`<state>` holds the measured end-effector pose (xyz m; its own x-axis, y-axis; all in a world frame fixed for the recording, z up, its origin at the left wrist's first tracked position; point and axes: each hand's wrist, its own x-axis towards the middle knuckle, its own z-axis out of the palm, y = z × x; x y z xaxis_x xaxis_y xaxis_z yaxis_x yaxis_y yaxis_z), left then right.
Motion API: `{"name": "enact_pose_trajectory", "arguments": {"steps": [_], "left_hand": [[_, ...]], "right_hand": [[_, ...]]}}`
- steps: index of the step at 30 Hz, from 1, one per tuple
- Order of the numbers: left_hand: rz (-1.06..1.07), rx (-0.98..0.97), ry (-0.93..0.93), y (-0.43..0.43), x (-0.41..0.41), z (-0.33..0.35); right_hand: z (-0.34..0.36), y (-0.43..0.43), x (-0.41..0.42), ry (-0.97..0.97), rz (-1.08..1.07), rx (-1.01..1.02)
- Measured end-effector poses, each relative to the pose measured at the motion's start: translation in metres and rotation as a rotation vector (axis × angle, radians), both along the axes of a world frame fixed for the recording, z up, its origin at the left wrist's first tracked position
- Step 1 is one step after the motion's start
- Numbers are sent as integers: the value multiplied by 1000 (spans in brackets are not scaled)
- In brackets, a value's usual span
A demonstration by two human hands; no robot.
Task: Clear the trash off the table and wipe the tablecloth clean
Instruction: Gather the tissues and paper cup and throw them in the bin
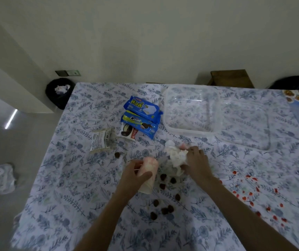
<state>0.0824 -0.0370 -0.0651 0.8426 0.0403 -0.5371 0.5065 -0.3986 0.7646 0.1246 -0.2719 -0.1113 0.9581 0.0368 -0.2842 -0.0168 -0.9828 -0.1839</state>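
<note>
My left hand (pixel 135 175) is closed around a pale pink and white tissue wad (pixel 149 171) just above the floral tablecloth (pixel 69 196). Right of it, my right hand (pixel 196 163) grips a crumpled white tissue (pixel 176 156) that rests on the cloth. Several dark brown crumbs (pixel 163 207) lie scattered below the hands. Red spots (pixel 250 194) stain the cloth to the right. An open silver wrapper (pixel 100 140) lies at the left.
Two blue snack packs (pixel 141 115) and a white one (pixel 128 134) lie mid-table. A clear plastic container (pixel 190 109) and its lid (pixel 244 124) sit at the back right. A black bin (pixel 60 93) holding a tissue stands off the table's far left corner.
</note>
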Motion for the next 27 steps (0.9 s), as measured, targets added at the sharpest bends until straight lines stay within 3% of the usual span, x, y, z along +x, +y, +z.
{"name": "enact_pose_trajectory", "arguments": {"steps": [5, 16, 27], "left_hand": [[6, 15, -20, 1, 4, 2], [79, -92, 55, 5, 11, -2], [200, -245, 40, 46, -6, 23]], "right_hand": [[-10, 1, 1, -82, -18, -128], [2, 4, -12, -148, -139, 478], [41, 76, -23, -85, -220, 613]]}}
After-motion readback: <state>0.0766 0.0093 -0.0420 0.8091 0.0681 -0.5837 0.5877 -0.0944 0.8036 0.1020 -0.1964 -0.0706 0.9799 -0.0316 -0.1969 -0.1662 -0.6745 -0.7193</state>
